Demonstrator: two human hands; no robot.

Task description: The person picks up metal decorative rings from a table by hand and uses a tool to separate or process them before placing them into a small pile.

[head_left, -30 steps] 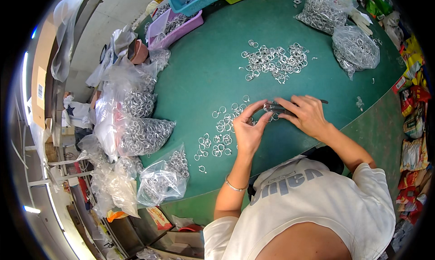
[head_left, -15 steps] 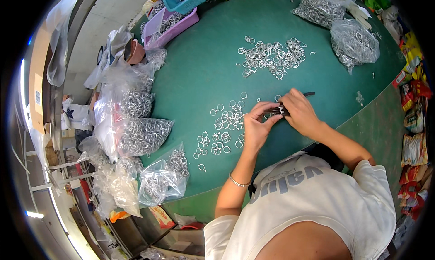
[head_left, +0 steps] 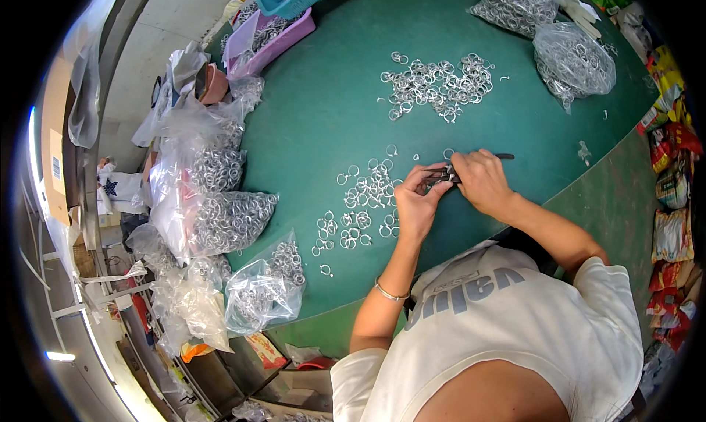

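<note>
Together, both hands pinch a small dark tool (head_left: 443,175) between them over the green table (head_left: 323,105): left hand (head_left: 417,205) curled tight around its near end, right hand (head_left: 482,181) closed over the far end. Loose metal rings (head_left: 360,208) lie just left of the grip; a larger ring heap (head_left: 437,87) sits well beyond it.

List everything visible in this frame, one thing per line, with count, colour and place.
table: one, green, centre.
far ring pile: one loose heap, silver, upper middle.
near ring pile: one loose scatter, silver, left of the hands.
bags of rings: several, clear plastic, along the table's left edge.
far bags: two, clear, upper right.
trays: pink and teal, top left.
dark tool: one, between both hands.
left hand: on the tool.
right hand: gripping the tool.
</note>
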